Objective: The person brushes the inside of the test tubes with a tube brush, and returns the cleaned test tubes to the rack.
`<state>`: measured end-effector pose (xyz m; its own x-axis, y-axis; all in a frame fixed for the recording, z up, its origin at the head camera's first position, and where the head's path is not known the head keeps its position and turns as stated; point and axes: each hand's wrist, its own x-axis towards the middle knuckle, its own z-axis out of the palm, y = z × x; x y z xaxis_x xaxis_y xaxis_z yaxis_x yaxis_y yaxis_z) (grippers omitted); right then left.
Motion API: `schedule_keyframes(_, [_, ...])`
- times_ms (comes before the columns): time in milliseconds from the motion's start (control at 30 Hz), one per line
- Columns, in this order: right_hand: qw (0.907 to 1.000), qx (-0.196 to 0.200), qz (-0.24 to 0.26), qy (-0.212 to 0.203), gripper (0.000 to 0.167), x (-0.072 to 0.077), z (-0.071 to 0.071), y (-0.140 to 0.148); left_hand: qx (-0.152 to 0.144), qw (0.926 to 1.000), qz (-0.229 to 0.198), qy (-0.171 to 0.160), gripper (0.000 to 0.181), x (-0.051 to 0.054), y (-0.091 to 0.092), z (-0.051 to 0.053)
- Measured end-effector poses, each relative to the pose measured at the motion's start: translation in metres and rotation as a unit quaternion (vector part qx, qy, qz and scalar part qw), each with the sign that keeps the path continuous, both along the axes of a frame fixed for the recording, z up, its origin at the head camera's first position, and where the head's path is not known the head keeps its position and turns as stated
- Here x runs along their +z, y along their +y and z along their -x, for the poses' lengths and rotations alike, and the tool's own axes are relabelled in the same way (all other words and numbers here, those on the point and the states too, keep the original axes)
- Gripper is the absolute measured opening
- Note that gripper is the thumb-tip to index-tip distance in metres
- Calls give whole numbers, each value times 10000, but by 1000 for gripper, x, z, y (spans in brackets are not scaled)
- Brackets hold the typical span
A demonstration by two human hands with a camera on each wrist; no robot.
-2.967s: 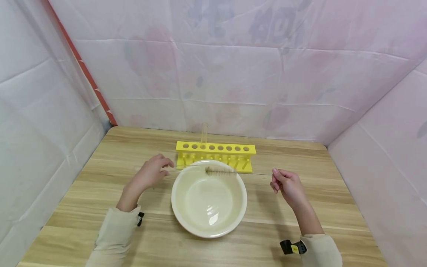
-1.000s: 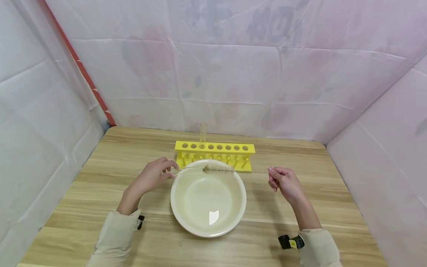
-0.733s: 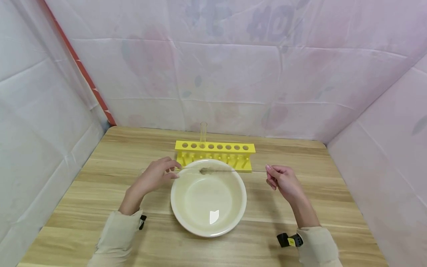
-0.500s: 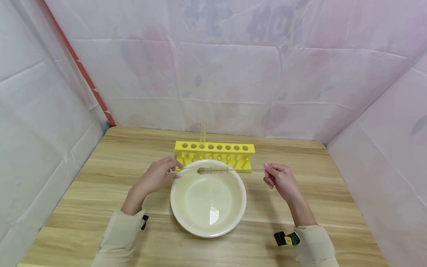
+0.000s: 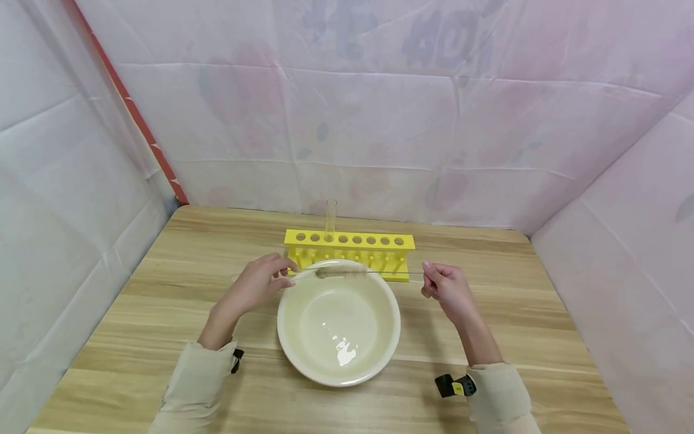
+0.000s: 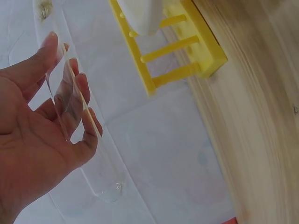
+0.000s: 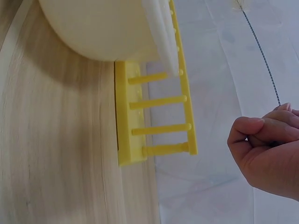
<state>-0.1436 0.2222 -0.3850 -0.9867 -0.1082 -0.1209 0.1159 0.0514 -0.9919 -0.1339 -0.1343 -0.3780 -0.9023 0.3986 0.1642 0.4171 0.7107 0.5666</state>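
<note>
Hands since three seconds ago: the right hand (image 5: 450, 290) has shifted toward the left hand (image 5: 253, 287), which has come slightly inward too; the brush (image 5: 340, 273) has travelled leftward with the right.
Right hand: fingers curled in, thumb and fingertips pinching the brush's wire stem (image 7: 267, 70).
Left hand: thumb on one side, fingers on the other, gripping the held tube (image 6: 101, 163), whose rounded end sticks out past the lowest finger.
Held tube: raised, roughly level, its mouth facing the right hand.
Brush: level above the far part of the basin (image 5: 338, 381), between the hands; its bristles appear to be inside the held tube toward the mouth, but the exact depth is hard to read through clear glass.
Basin: resting on the counter (image 5: 303, 411); glints on its floor suggest water.
Rack (image 5: 350, 235): yellow, just behind the basin, which hides part of its base.
Standing tube (image 5: 331, 216): upright in the rack's third hole from the left.
Brushing done: judged under way, since brush and tube are together.
Brushing left: no bristles show at the rounded end, and the held tube is out of the rack; whether its glass is clean cannot be told.
</note>
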Motion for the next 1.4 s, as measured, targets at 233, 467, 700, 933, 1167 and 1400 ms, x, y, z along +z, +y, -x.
schedule_keyframes(233, [9998, -154, 44, -89, 41, 0, 2, -16, 48, 9997, 232, 51, 20, 3, 9, 0])
schedule_keyframes(467, [9992, -293, 30, -287, 42, 1, 4, -27, 127, 9995, 297, 30, 21, 4, 15, 0])
schedule_keyframes(700, [9990, -195, 12, -396, 43, -1, 3, -44, -24, 9992, 400, 21, 21, 6, 26, 0])
schedule_keyframes(933, [9987, -112, 148, -472, 44, -6, 0, -62, -84, 9987, 500, -94, 20, 8, 38, -1])
schedule_keyframes(1167, [9975, 81, 321, -628, 44, -4, -1, -74, -229, 9988, 429, -107, 21, 10, 45, 0])
schedule_keyframes(1400, [9966, 226, 323, -723, 44, -6, -3, -82, -198, 9989, 401, -158, 18, 12, 49, -1])
